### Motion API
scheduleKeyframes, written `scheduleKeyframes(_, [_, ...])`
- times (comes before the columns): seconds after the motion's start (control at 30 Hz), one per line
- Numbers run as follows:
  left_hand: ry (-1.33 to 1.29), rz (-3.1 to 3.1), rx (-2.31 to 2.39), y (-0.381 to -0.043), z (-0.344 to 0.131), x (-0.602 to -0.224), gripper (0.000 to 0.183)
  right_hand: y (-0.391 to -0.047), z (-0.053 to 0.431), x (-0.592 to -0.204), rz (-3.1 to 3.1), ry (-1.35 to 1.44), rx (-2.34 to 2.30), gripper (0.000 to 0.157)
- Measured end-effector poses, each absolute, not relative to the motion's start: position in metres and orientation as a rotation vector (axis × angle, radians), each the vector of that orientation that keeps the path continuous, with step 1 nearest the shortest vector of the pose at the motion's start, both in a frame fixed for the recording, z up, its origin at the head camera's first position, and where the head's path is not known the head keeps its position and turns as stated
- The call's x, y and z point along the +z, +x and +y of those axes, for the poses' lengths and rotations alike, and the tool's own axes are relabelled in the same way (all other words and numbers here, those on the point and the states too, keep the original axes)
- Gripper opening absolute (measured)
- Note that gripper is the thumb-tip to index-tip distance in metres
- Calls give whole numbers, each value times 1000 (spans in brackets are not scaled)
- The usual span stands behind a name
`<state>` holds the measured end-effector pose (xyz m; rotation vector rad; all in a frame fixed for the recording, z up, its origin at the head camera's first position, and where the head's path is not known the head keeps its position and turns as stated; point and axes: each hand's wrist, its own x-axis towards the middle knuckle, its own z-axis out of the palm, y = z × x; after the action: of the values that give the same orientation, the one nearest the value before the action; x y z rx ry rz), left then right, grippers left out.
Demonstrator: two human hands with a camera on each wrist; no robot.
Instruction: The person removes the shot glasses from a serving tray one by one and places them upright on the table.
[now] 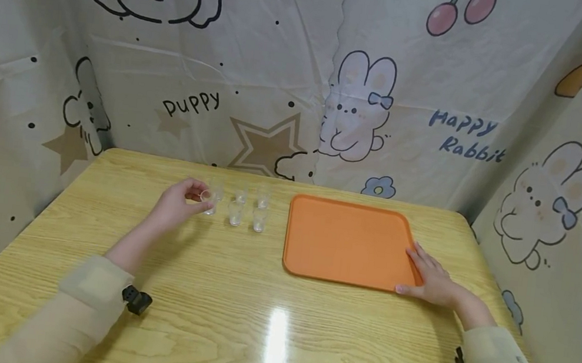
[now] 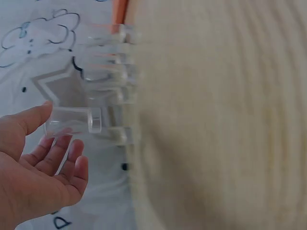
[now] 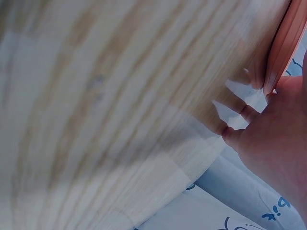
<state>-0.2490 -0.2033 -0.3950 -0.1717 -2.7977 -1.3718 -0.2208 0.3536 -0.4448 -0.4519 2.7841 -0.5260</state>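
Observation:
A small clear cup (image 1: 207, 203) is pinched between the thumb and fingers of my left hand (image 1: 177, 204), its base lifted off the table in the left wrist view. Several more clear cups (image 1: 235, 214) stand in two rows just right of that hand, behind the held one in the left wrist view. On the right lies a flat orange tray (image 1: 348, 244). My right hand (image 1: 435, 279) rests at its right edge with the fingers spread and the thumb at the near corner. In the right wrist view those fingertips touch the tray's side (image 3: 283, 45) and the tabletop.
The yellow wood-grain table (image 1: 213, 315) ends at a printed curtain (image 1: 258, 83) at the back and sides. A bright reflection (image 1: 276, 345) shows near the front. Each sleeve carries a black wrist camera (image 1: 136, 299).

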Motion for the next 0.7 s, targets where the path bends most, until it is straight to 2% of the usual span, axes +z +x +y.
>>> scheduleKeyframes(0.27, [-172,-2809,-1426,-256,-209,-417,42,-219,354,-444,2778,-439,-538,101])
scheduleKeyframes(0.7, [-201,-2873,-1446,-266,-215,-429,42,-223,350,-446,2776,-464,-551,101])
